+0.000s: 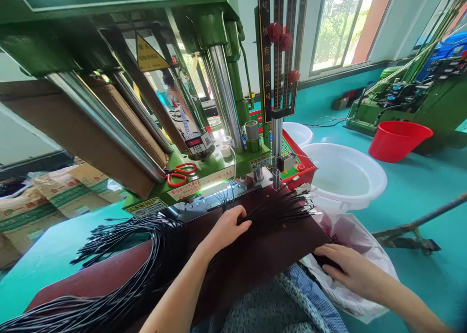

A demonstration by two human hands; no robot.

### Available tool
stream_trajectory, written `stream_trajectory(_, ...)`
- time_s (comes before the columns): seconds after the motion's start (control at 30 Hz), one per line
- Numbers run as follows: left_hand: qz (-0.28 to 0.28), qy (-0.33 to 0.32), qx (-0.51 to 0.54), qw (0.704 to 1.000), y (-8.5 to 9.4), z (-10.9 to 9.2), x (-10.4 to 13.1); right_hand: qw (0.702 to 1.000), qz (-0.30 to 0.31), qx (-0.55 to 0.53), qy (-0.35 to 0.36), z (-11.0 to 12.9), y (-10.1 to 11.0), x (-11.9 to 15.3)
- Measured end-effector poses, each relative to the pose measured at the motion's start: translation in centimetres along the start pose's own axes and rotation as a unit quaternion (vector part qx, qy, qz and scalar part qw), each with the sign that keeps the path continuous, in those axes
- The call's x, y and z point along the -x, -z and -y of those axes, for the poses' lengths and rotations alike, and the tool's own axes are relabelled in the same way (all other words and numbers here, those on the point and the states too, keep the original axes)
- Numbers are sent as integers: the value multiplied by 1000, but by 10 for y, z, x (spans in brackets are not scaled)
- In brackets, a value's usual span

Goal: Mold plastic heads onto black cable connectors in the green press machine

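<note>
Near the middle of the dark red board (248, 260), my left hand (233, 226) has its thumb and fingers curled round part of a spread of thin black cables (279, 209). The cables fan out to the right, with small tips at their ends. At the board's right corner, my right hand (337, 262) is closed on a dark object (326, 261), too hidden to name, above a white bag (346, 231). A thick bundle of black cables (156, 240) curves over the board's left part.
A green press (204, 165) with steel columns stands just beyond the board. Red-handled scissors (180, 173) lie on its base. White tubs (339, 170) and a red bucket (397, 141) stand at the right. Sacks (62, 197) lie at the left.
</note>
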State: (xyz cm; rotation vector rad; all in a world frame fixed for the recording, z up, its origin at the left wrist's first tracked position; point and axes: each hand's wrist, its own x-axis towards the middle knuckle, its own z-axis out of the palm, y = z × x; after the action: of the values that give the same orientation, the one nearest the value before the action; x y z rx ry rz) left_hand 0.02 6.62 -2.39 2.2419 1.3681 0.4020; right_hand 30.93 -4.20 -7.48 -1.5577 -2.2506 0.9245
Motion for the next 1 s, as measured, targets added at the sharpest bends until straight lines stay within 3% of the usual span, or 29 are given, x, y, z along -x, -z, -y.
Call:
stream_trajectory(0.13, -14, 15, 93, 995, 10, -1, 11, 990, 0, -128, 66, 39, -1, -10)
stream_trajectory(0.2, -23, 25, 135, 990, 11, -3, 15, 963, 20, -255, 81, 56, -9, -23)
stream_trajectory(0.23, -23, 32, 165, 986, 10, -4, 17, 938, 26, -334, 84, 62, -13, -31)
stream_trajectory(0.3, -9, 44, 233, 971, 6, -8, 22, 861, 15, -501, 91, 74, -22, -52)
stream_trajectory(0.43, 18, 64, 257, 964, -10, -21, 41, 683, -90, -717, 106, 89, -20, -89)
stream_trajectory(0.5, 29, 85, 235, 968, -21, -27, 57, 632, -126, -760, 87, 92, -10, -98)
stream_trajectory(0.53, 41, 96, 230, 968, -27, -29, 66, 622, -135, -768, 72, 92, -6, -99)
stream_trajectory(0.57, 59, 106, 228, 966, -33, -29, 75, 622, -134, -769, 61, 92, -2, -98)
stream_trajectory(0.63, 107, 117, 217, 963, -43, -27, 93, 652, -102, -749, 56, 92, 1, -92)
stream_trajectory(0.77, 202, 96, 189, 956, -50, -22, 113, 764, 6, -635, 112, 96, -9, -76)
stream_trajectory(0.83, 232, 75, 245, 938, -52, -28, 112, 805, 35, -571, 156, 102, -18, -71)
stream_trajectory(0.9, 216, 53, 385, 895, -58, -42, 104, 832, 67, -513, 201, 106, -28, -70)
stream_trajectory(1.0, 99, 69, 627, 770, -75, -65, 86, 843, 110, -502, 163, 107, -40, -71)
